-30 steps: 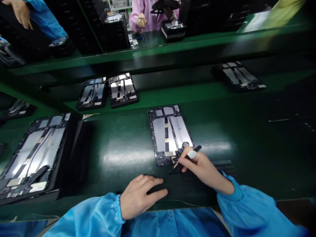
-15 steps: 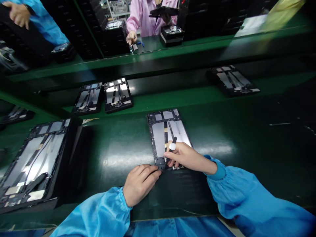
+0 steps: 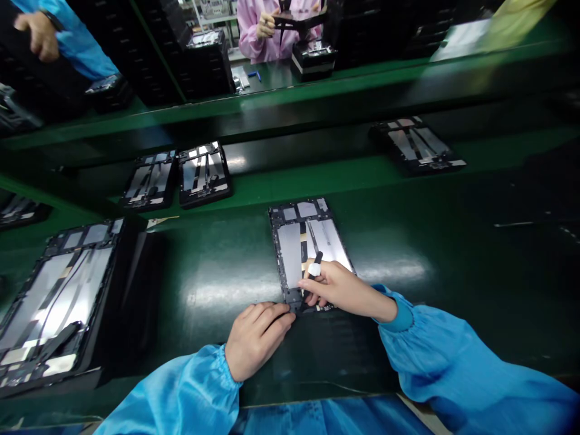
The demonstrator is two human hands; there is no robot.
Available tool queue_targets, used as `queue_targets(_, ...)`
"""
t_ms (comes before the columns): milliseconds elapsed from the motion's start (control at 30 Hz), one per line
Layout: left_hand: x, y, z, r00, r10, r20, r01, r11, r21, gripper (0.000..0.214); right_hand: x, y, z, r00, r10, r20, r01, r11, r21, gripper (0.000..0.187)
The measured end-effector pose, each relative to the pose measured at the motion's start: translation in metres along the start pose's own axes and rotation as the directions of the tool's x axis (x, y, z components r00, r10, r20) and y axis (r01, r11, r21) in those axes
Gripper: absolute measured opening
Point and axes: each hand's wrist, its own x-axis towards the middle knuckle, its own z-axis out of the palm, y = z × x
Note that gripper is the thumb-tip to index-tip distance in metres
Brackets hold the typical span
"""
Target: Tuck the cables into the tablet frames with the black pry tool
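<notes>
Item: open tablet frame (image 3: 294, 241), flat on the green bench (image 3: 217, 278), straight ahead of me. My right hand (image 3: 342, 290) lies over its near end, fingers pinched round a black tool (image 3: 316, 260). My left hand (image 3: 256, 338), loosely curled and holding nothing, has its fingertips touching the frame's near-left corner.
</notes>
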Motion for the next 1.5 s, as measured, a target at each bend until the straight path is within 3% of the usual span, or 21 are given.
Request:
queue_targets(167,-0.001,0.001,-0.002,0.999,0.028,0.016,-0.029,0.997,0.074,0.022,0.001,0.001,0.002,1.000,-0.003,-0.013,0.002,1.000,-0.002,0.018)
queue_targets(300,0.001,0.003,-0.009,0.990,0.094,0.103,-0.114,0.970,0.215,0.034,0.000,-0.001,0.001,1.000,-0.005,-0.022,0.005,1.000,-0.003,0.017)
queue_targets(400,0.003,0.004,-0.012,0.987,0.099,0.128,-0.127,0.964,0.232,0.036,-0.008,0.001,-0.005,0.994,-0.053,-0.090,0.053,0.999,-0.003,0.018)
queue_targets(533,0.003,0.002,-0.010,0.987,0.093,0.133,-0.119,0.972,0.201,0.036,-0.026,0.007,-0.016,0.957,-0.188,-0.221,0.137,0.964,-0.227,0.026)
queue_targets(667,0.001,0.000,-0.006,0.990,0.071,0.123,-0.093,0.979,0.183,0.036,-0.037,0.006,-0.016,0.955,-0.221,-0.198,0.146,0.930,-0.337,0.025)
queue_targets(967,-0.003,-0.002,-0.001,0.993,0.061,0.098,-0.078,0.981,0.177,0.032,-0.034,0.010,-0.012,0.950,-0.233,-0.206,0.188,0.958,-0.216,0.025)
queue_targets(1200,0.000,0.001,0.000,0.989,0.069,0.129,-0.099,0.965,0.245,0.038,-0.034,0.009,-0.013,0.946,-0.246,-0.209,0.190,0.947,-0.258,0.025)
queue_targets(1500,0.011,0.005,0.002,0.989,-0.011,0.148,-0.018,0.980,0.197,0.034,-0.033,0.007,-0.013,0.943,-0.258,-0.210,0.185,0.931,-0.315,0.025)
